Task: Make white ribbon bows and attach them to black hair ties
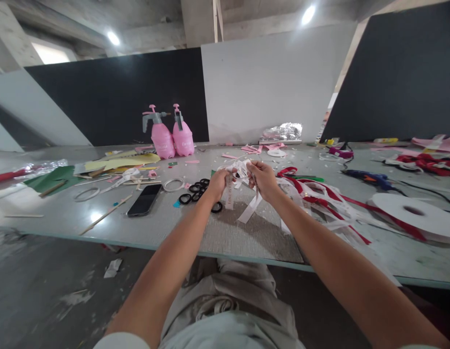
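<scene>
A white ribbon bow (241,167) with printed lettering on one tail is held up between my two hands, over the front middle of the table. My left hand (220,183) is closed on its left side, and the printed tail hangs just beside those fingers. On the right side, my right hand (262,178) pinches the looped ribbon, with another white tail slanting down below it. Fingers partly hide the middle of the bow. Several black rings (196,191) lie by my left wrist. Red and white ribbons (319,196) are heaped beside my right forearm.
A phone (145,199) lies left of the black rings. Two pink spray bottles (173,138) stand at the back. To the right are a large white ribbon spool (416,213) and a blue glue gun (370,178) with a cord. A grey mat (263,237) covers the table's front edge.
</scene>
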### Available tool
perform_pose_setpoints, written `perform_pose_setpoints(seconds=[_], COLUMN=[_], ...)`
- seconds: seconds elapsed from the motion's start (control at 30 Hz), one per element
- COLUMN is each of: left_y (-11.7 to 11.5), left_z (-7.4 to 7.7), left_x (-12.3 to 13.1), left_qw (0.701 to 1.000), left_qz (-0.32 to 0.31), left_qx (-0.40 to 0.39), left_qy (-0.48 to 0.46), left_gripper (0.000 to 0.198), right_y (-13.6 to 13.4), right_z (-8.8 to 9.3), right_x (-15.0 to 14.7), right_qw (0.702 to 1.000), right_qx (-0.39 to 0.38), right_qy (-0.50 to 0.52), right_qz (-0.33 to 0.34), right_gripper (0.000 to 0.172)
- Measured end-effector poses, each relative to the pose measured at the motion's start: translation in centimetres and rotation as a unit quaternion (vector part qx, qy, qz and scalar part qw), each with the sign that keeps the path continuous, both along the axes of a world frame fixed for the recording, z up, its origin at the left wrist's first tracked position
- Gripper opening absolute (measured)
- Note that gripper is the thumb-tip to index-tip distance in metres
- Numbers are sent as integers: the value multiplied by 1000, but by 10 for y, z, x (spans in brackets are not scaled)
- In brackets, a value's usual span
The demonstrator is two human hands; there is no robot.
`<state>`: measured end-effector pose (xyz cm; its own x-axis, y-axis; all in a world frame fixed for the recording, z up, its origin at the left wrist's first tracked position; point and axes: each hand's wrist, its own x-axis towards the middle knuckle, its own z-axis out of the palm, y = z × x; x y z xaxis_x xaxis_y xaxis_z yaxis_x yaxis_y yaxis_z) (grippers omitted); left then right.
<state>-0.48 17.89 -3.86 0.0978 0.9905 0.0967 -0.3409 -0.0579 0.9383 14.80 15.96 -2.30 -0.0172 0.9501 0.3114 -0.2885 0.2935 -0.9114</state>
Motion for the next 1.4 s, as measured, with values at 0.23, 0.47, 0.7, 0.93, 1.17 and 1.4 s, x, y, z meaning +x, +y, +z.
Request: perform_pose_setpoints(seconds=[0.23,0.47,0.7,0.93,1.17,1.4], left_y=[1,-4,-6,-10,-12,-14], left_z=[-1,5,7,9,10,13], left_x=[-2,-1,2,2,4,1], left_qw=[999,997,988,987,982,983], left_qz=[-32,-25,-71,-93,-139,-125], left_qx=[28,33,29,64,93,27], left_qy=[27,-59,-133,-117,-93,-131], left_gripper=[23,24,21,30,25,21], right_y=[1,0,-2,0,0,0], right_z=[2,-1,-4,-5,-3,-6], right_x=[3,1,-4,-4,-4,-4], right_qw=[999,1000,996,998,997,995], right_qx=[2,-2,-1,16,39,68], right_qy=[0,-10,-81,-64,-54,-66], right_qz=[-38,-12,33,-7,-33,-29], right_gripper=[35,35,33,34,35,33])
